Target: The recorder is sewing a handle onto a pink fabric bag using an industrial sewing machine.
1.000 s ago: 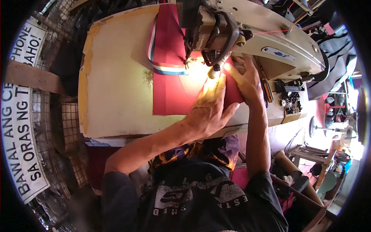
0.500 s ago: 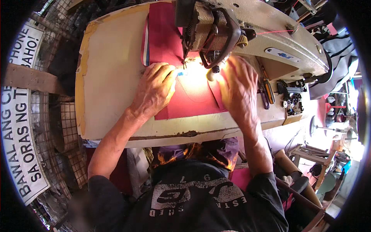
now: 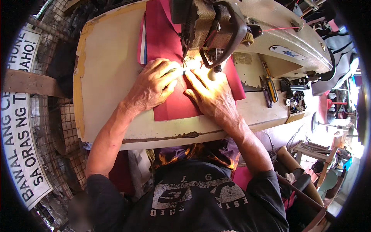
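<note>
Cloth: red, one piece (image 3: 174, 106); spread on the surface (image 3: 106, 85), partly under the machine's head, its near edge short of the surface's front edge.
Trim: striped blue, white and red (image 3: 143, 48); along the cloth's left side, a blue bit visible between the two hands' fingertips.
Left hand: on the cloth's left part (image 3: 152, 85); fingers curled, fingertips bunched by the blue bit. Grip nearly closed; whether it pinches trim or cloth, cannot tell.
Right hand: palm down on the cloth (image 3: 214, 92); fingers extended, thumb apart. Grip spread, pressing flat, nothing grasped; index fingertip near the left hand's.
Machine: sewing, cream, worn (image 3: 270, 23); head above the hands, bright light at the needle area.
Thread: red (image 3: 282, 28); taut along the machine's arm.
Screwdriver: orange and black handle (image 3: 271, 87); right of the cloth, apart from it.
Snips: dark-handled (image 3: 267, 94); just beside the screwdriver.
Parts: black and metal, mixed (image 3: 295, 101); at the surface's right end.
Sign: white, black lettering (image 3: 29, 162); far left, against mesh (image 3: 36, 127).
</note>
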The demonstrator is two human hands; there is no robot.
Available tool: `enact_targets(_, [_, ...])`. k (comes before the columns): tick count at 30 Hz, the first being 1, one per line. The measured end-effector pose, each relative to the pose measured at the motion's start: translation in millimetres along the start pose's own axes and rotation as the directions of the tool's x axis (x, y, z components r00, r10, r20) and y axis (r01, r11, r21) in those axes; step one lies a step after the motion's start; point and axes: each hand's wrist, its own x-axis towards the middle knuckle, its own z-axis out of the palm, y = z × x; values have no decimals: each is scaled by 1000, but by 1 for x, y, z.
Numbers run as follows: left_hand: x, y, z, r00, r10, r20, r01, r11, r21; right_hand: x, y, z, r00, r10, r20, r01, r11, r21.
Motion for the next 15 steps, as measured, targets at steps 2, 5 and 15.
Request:
enact_targets(2, [-1, -2, 0, 1000, -2, 3, 2, 1000, -1, 0, -1, 0, 1000, 11, 6, -11, 999, -34])
enact_targets(5, [-2, -5, 0, 1000, -11, 28, 13, 999, -50, 1, -3, 0, 1000, 21, 20, -20, 998, -56])
enact_targets(15, [-1, -1, -6, 991, -127, 49, 134, 975, -177, 1, -4, -1, 1000, 15, 24, -14, 999, -40])
